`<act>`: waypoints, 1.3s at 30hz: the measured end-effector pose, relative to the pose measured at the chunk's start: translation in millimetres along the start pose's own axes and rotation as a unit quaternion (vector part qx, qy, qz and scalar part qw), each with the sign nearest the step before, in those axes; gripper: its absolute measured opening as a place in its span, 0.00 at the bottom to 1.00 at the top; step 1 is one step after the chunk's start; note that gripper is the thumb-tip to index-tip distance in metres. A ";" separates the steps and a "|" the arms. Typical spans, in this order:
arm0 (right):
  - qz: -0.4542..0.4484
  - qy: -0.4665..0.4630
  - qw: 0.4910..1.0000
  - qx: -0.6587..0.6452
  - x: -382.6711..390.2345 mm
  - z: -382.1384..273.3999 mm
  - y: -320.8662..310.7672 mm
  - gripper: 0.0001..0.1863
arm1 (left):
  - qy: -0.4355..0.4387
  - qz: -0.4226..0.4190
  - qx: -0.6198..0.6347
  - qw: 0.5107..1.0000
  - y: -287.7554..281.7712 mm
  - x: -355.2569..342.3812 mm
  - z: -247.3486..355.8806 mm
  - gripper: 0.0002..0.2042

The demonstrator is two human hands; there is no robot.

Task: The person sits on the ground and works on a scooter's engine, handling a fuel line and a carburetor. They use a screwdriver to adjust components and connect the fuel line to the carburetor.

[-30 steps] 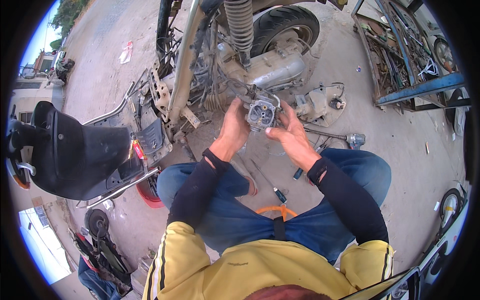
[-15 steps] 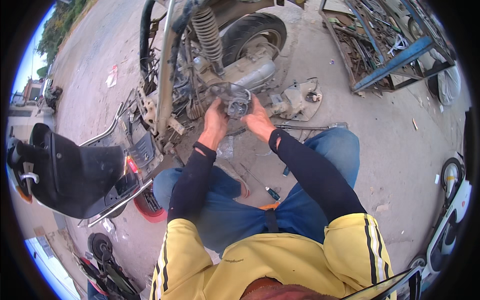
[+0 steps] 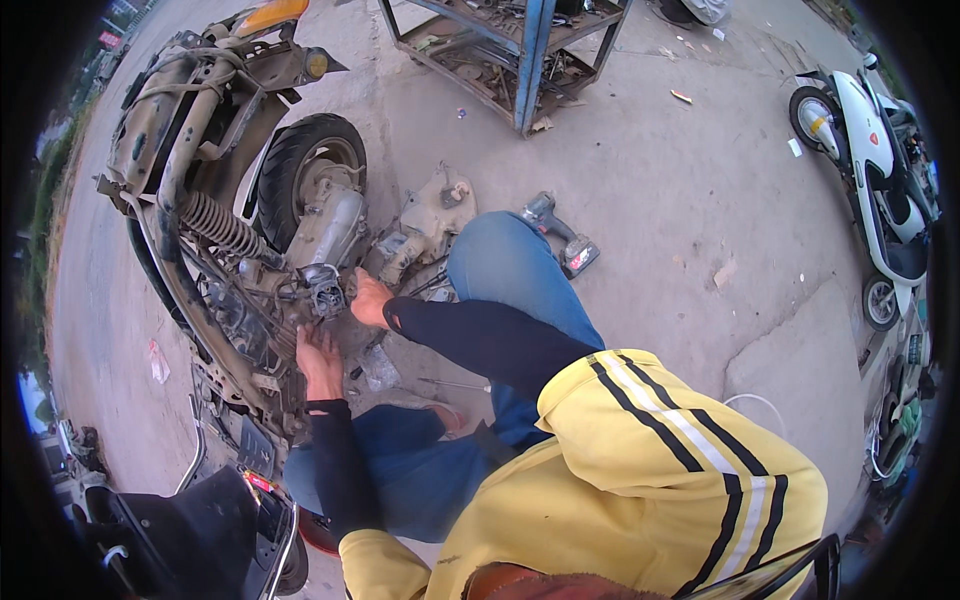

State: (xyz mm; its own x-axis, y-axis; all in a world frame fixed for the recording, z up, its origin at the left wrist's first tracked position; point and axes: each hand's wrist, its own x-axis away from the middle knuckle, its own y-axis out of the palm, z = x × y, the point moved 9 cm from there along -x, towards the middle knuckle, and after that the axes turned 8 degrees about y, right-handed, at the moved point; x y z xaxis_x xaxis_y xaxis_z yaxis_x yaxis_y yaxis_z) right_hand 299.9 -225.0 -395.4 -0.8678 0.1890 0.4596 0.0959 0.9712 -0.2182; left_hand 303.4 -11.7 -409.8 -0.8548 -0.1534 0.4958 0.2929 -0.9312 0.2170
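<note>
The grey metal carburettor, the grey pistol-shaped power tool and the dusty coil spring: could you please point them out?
Grey metal carburettor (image 3: 326,294), head view: its metal body.
Grey pistol-shaped power tool (image 3: 562,231), head view: its handle.
Dusty coil spring (image 3: 226,230), head view: its middle coils.

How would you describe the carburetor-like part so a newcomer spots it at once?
Start at the big black tyre, upper left, then drop past the silver casing beside it. In the picture, just above the left hand and left of the right hand, sits the carburetor-like part. Its compact, squarish grey body with dark recesses sets it apart from the smooth, elongated casing.
</note>
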 end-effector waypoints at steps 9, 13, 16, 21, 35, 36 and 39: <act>-0.085 -0.169 0.965 0.183 129.2 16.4 8.8 0.35 | -0.183 -0.093 0.196 0.959 37.6 160.7 -105.0 0.40; -0.207 -0.211 0.939 0.178 175.2 47.3 31.9 0.36 | -0.188 -0.185 0.264 0.928 49.4 203.9 -128.4 0.44; -0.210 -0.110 0.935 0.263 179.9 81.4 13.1 0.37 | -0.219 -0.148 0.348 0.899 46.2 227.8 -107.4 0.45; -0.086 0.029 0.902 0.421 125.7 145.9 -46.2 0.35 | -0.027 -0.146 0.275 0.950 41.8 250.4 -16.1 0.39; -0.143 0.095 0.975 0.143 149.5 115.9 -47.6 0.27 | -0.060 -0.179 0.084 0.978 80.4 301.9 -54.1 0.29; -0.174 -0.151 0.917 0.327 125.9 135.2 -46.3 0.23 | -0.039 -0.250 0.113 0.961 89.9 301.4 -34.8 0.28; -0.122 -0.047 0.920 0.369 146.7 105.5 -32.7 0.20 | 0.106 -0.170 0.081 0.976 58.4 295.3 41.2 0.21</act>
State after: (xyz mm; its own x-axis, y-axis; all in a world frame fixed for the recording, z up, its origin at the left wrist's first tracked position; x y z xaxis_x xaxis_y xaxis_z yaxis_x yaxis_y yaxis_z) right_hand 118.0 -244.4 -411.7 -0.8613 -0.0698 0.5032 -0.4350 0.6129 -0.6596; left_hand 85.8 -97.8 -216.2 -0.9788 0.0755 0.1904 0.0250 -0.8785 0.4770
